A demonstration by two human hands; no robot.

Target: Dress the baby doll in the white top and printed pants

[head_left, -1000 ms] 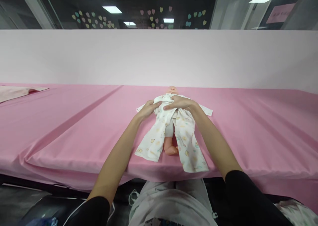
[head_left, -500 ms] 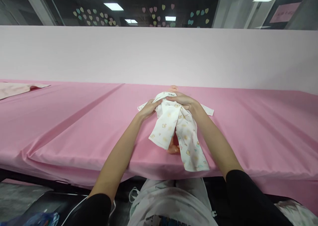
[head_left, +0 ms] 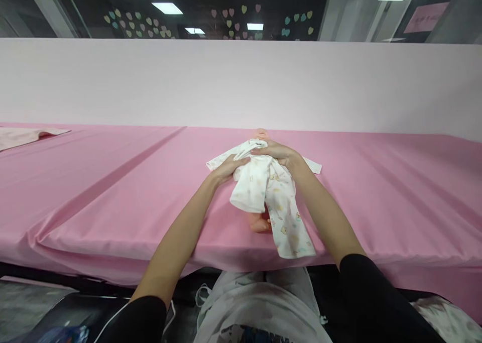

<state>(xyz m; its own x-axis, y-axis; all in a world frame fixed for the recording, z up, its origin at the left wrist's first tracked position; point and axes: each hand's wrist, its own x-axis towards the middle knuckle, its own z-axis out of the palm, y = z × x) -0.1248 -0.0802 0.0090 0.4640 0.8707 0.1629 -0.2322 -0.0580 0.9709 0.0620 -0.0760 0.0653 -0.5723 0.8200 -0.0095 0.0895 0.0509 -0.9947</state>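
Observation:
A baby doll (head_left: 259, 223) lies on its back on the pink cover, head at the far side, with its lower legs and feet showing near the front edge. It wears a white top whose sleeve (head_left: 218, 162) sticks out to the left; the other sleeve reaches right. Across its body hang white patterned baby trousers (head_left: 288, 220), legs toward me. My left hand (head_left: 228, 167) is closed on the trousers' upper left part. At the upper right of the trousers, near the waist, my right hand (head_left: 278, 152) grips the bunched cloth. The doll's middle is hidden.
The pink cover (head_left: 113, 192) spreads over the table, creased at the left. A pale folded cloth (head_left: 22, 138) lies at the far left. Behind the table stands a white partition (head_left: 241, 82). At lower right is a patterned cloth (head_left: 448, 315).
The left trouser leg has been drawn up and bunched, so its hem sits higher and more of the doll's leg shows. My left fingers have moved slightly right along the cloth.

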